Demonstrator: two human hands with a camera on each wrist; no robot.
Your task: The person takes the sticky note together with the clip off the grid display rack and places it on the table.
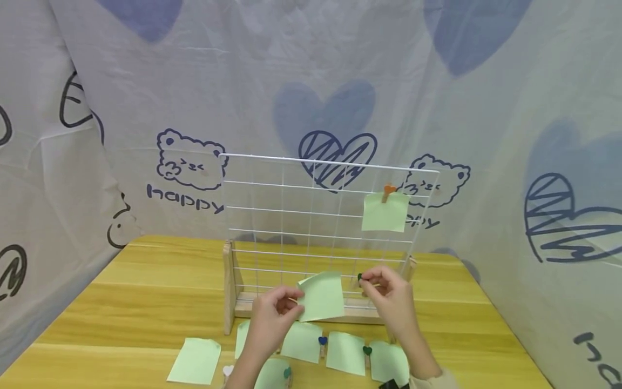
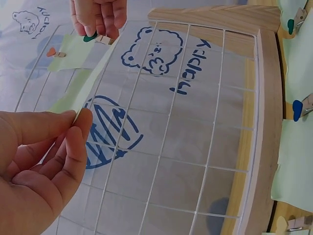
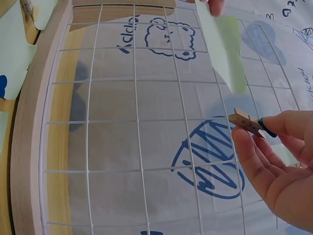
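Note:
My left hand (image 1: 275,319) pinches a pale green sticky note (image 1: 323,297) by its left edge, between thumb and fingertips, in front of the lower part of a white wire grid (image 1: 296,213). To its right, my right hand (image 1: 392,297) pinches a small wooden clothespin (image 3: 246,121) with a dark green heart at its end. The clothespin's tip points toward the note, apart from it. On the grid's upper right hangs another green note (image 1: 385,213), held by a clothespin with an orange heart (image 1: 389,190).
The grid stands in a wooden base (image 1: 311,313) on a wood-grain table (image 1: 121,302). More green notes (image 1: 194,361) lie in front of it, with clothespins bearing blue (image 1: 323,341), green (image 1: 367,351), teal (image 1: 287,373) and white hearts (image 1: 228,370) among them. A printed cloth (image 1: 233,81) hangs behind.

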